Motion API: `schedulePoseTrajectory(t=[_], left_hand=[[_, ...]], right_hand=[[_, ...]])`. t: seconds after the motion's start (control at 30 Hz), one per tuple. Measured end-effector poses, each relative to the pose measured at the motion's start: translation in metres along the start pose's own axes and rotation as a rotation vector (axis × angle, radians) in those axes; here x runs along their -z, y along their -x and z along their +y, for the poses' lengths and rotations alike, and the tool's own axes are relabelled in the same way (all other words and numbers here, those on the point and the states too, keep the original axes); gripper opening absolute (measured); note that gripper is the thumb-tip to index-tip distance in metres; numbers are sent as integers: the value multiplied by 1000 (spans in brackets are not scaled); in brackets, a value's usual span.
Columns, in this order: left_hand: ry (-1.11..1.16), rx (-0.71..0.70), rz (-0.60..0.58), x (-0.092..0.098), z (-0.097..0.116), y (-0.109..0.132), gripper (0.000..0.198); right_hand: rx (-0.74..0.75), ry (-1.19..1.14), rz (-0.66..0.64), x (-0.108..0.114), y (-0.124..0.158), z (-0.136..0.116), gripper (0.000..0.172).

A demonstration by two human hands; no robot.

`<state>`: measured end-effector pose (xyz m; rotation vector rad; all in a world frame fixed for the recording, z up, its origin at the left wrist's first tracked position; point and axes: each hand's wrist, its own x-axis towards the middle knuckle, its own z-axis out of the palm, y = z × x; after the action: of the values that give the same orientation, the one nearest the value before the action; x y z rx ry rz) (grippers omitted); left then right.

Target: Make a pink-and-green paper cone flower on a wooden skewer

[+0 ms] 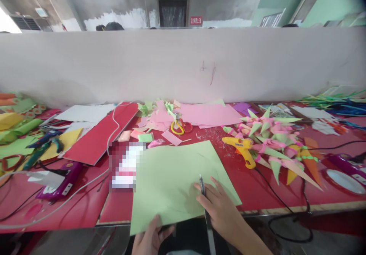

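A large sheet of light green paper (177,178) lies at the table's front edge, its near left corner sticking out past it. At the lower edge of the sheet, my left hand (153,236) pinches it, thumb on top and some fingers below. Over the right part of the paper is my right hand (215,207), its fingers closed around a dark, slim pen (203,186) with a silvery end pointing away from me. Some fingers of that hand rest on the paper. Part of the pen is hidden by the hand.
Behind the sheet are pink paper (210,114), scissors (177,127) and paper scraps. A yellow glue gun (241,148) lies beside pink-green paper cones (274,140). A pixelated phone-like item (126,171), red board (103,133), pliers (42,148) and purple device (61,182) lie left. A low partition (171,64) stands behind.
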<state>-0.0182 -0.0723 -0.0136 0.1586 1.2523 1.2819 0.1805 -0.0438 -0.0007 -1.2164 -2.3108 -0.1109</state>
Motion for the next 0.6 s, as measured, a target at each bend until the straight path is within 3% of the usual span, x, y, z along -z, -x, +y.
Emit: schedulePoseTrajectory(t=[0.07, 0.13, 0.2, 0.27, 0.33, 0.47, 0.6], left_hand=[[-161, -94, -25, 12, 12, -4, 20], [-479, -264, -63, 22, 28, -12, 35], [-747, -387, -91, 28, 42, -19, 38], [-844, -466, -117, 30, 51, -24, 30], [-920, -590, -188, 28, 52, -23, 32], [-1238, -855, -448, 14, 42, -14, 26], [-1337, -1097, -641, 8, 34, -6, 25]], right_hand=[[74, 20, 72, 3, -3, 3, 31], [124, 9, 106, 8, -4, 9, 28], [147, -32, 72, 13, -5, 19, 27], [162, -78, -5, 16, -5, 32, 29], [168, -94, -88, 17, -5, 46, 31], [153, -23, -158, 19, -11, 71, 30], [208, 191, -57, 28, -22, 78, 23]])
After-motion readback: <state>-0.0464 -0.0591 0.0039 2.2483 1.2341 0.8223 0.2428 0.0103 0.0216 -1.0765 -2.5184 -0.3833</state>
